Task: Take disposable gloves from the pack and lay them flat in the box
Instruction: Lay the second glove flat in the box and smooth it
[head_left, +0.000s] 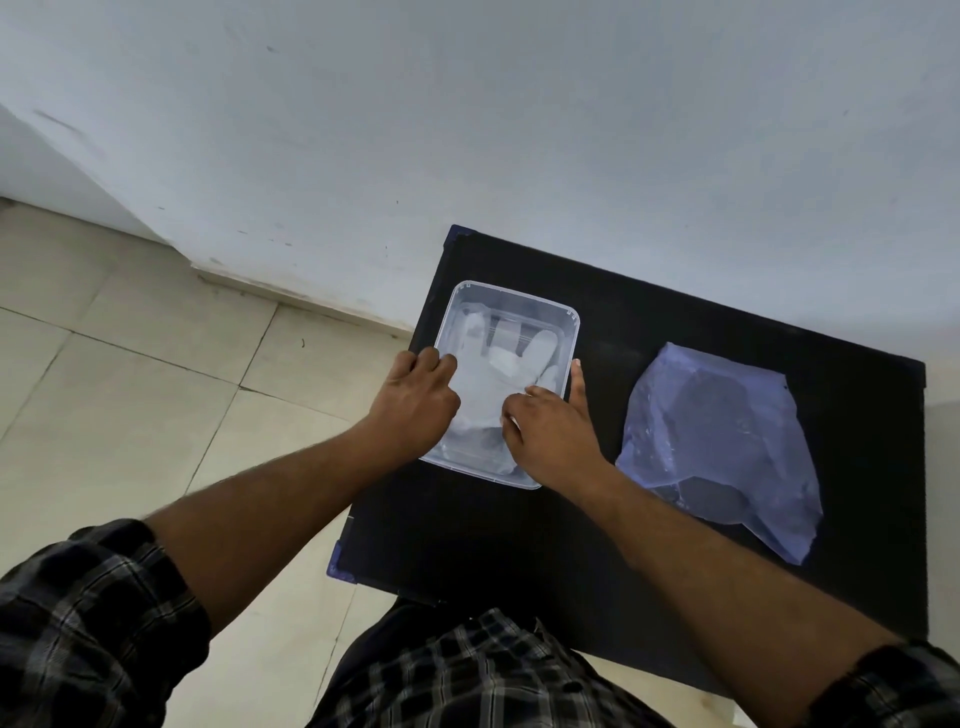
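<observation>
A clear plastic box (519, 304) sits on the left half of a black table (623, 332). Inside it lies a translucent white glove (488, 374), spread flat with its fingers pointing to the far side. My left hand (415, 402) rests on the box's left rim, its fingertips pressing on the glove. My right hand (556, 426) presses on the glove's near right part, while one finger lies outside along the right wall. The clear, bluish pack (727, 441) lies crumpled on the table to the right, untouched.
The table stands against a white wall (467, 130). Beige floor tiles (130, 389) lie to the left. My checked shirt (467, 675) shows at the bottom, near the table's front edge.
</observation>
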